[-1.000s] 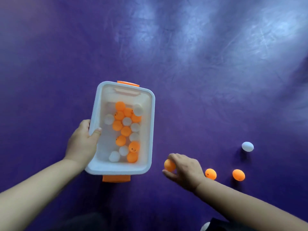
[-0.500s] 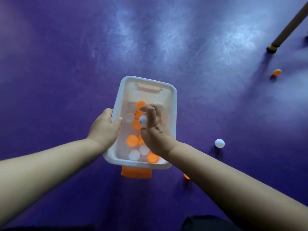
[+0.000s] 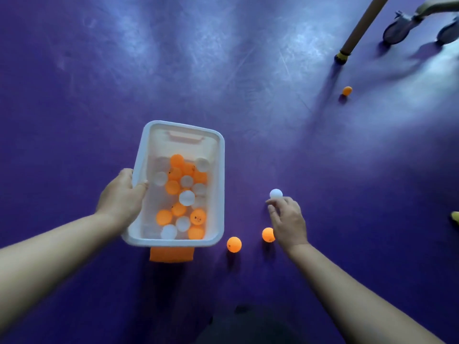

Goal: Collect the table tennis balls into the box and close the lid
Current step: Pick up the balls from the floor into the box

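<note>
A white plastic box (image 3: 221,184) with an orange latch (image 3: 171,254) at its near end stands open on the purple floor and holds several orange and white balls. My left hand (image 3: 121,197) grips its left rim, thumb inside. My right hand (image 3: 286,220) is down on the floor to the right of the box, empty, its fingertips right at a white ball (image 3: 276,193). One orange ball (image 3: 267,235) lies against that hand's left side, another orange ball (image 3: 234,244) closer to the box. No lid is in view.
A further orange ball (image 3: 347,90) lies far off at the upper right, near a wooden pole's foot (image 3: 344,54) and a wheeled frame (image 3: 397,28). A small yellow thing (image 3: 455,217) shows at the right edge.
My right hand, which held a white ball over the box, has let it go and swung right and down to the floor beside the loose white ball. The left hand keeps its grip.
</note>
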### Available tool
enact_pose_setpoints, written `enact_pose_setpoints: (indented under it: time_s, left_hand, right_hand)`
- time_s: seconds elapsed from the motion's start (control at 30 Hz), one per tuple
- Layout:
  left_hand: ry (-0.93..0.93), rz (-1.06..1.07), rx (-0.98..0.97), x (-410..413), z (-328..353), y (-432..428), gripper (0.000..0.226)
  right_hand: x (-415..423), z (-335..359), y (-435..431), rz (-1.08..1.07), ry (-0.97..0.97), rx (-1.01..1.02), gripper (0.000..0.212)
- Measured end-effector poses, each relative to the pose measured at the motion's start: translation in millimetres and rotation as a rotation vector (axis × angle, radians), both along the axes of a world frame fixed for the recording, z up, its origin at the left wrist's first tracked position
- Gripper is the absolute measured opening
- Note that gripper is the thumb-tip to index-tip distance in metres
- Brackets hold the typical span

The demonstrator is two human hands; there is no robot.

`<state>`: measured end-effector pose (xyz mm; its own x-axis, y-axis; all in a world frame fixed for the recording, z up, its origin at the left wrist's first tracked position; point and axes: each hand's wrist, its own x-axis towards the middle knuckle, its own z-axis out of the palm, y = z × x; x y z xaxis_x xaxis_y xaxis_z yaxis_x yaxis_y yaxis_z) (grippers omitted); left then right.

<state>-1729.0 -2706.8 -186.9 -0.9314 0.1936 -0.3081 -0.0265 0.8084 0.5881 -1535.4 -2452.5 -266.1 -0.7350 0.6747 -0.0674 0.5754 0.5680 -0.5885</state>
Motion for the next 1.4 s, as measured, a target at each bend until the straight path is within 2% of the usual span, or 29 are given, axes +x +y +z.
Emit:
enact_pose_setpoints:
  time_s: [0.1,0.17,0.27,0.33,0.43,0.5,0.57,0.6,0.67,0.73,0.8,0.87,0.93,1.0,1.1,1.23,1.3,1.4]
  left_hand:
    - [-0.037,0.006,-0.023,3.4,-11.0,0.1,0.023]
    - [-0.051,0.006,-0.036,3.3,-15.3,-0.2,0.022]
    - [-0.046,-0.003,-0.052,1.4,-17.8,-1.1,0.021]
    - [-0.04,-0.004,-0.057,0.5,-18.1,-2.0,0.022]
    - [-0.046,0.011,-0.059,1.9,-18.3,-2.2,0.023]
    - [-0.05,0.016,-0.063,2.5,-19.0,-1.4,0.023]
    - [-0.056,0.013,-0.061,2.9,-18.9,-0.2,0.023]
    - [-0.057,0.012,-0.056,2.9,-18.7,0.8,0.022]
    - [-0.056,0.011,-0.048,2.6,-19.0,2.4,0.021]
    - [-0.057,0.01,-0.038,3.1,-20.1,4.0,0.02]
    - [-0.062,0.003,-0.03,4.2,-21.8,6.5,0.019]
    - [-0.069,-0.012,-0.021,5.8,-22.9,9.7,0.018]
    - [-0.076,-0.029,-0.01,7.8,-24.0,13.4,0.018]
    - [-0.069,-0.052,-0.001,8.9,-25.3,17.1,0.018]
    - [-0.055,-0.071,0.009,8.7,-27.4,22.7,0.016]
    - [-0.051,-0.059,0.055,8.9,-28.6,31.4,0.016]
    - [-0.061,-0.046,0.075,8.0,-28.6,35.1,0.016]
    - [-0.057,-0.042,0.088,4.8,-30.8,41.4,0.019]
  right_hand:
    - [27.4,-31.9,-6.1,0.224,-0.333,0.011,0.031]
    - [35.7,-48.4,-10.4,0.29,-0.468,-0.002,0.035]
    - [34.9,-59.6,-20.2,0.25,-0.396,0.097,0.014]
    - [27.8,-53.7,-27.7,0.149,-0.341,0.104,0.011]
    - [16.5,-39.2,-45.6,0.138,-0.355,0.04,0.032]
    - [10.5,-37.1,-58.6,0.277,-0.431,0.04,0.048]
    - [8.3,-41.9,-66.0,0.408,-0.527,0.048,0.049]
    - [5.9,-42.4,-65.6,0.401,-0.536,0.049,0.045]
    - [-2.2,-37.6,-62.8,0.215,-0.385,0.02,0.043]
    - [-14.0,-25.0,-63.7,0.009,-0.028,-0.012,0.049]
    - [-32.1,-9.1,-67.6,-0.032,0.327,0.007,0.049]
    - [-51.1,9.3,-74.6,0.046,0.496,0.03,0.043]
    - [-68.2,23.8,-83.0,0.214,0.489,0.025,0.047]
    - [-80.3,29.6,-89.7,0.353,0.384,-0.025,0.061]
    - [-91.4,27.5,-90.4,0.367,0.344,-0.146,0.076]
    - [-95.4,26.5,-75.8,0.452,0.284,-0.181,0.064]
    - [-94.5,23.9,-56.3,0.389,0.368,-0.037,0.057]
    - [-87.6,10.1,-18.5,0.065,0.511,0.103,0.039]
